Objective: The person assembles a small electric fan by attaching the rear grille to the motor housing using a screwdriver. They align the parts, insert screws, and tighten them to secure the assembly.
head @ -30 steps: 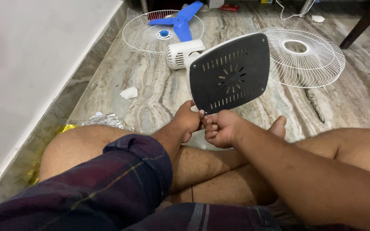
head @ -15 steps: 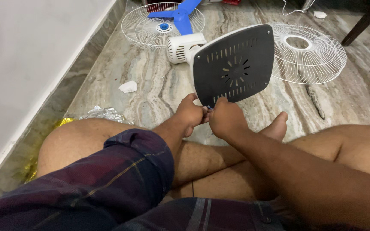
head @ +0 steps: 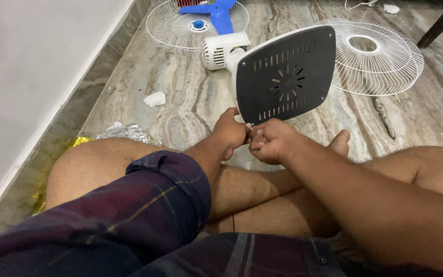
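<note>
Both hands meet at the lower corner of the black base plate (head: 285, 74), tipped up off the floor: left hand (head: 230, 134) steadies, right hand (head: 271, 142) clenches something small (probably a screw). Next: careful fingertip turning.

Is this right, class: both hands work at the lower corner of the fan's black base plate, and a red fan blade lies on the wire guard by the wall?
Not quite. The fan blade is blue, not red; the head view shows it lying on the wire guard by the wall. The rest holds: the left hand and right hand meet at the lower corner of the black base plate.
</note>
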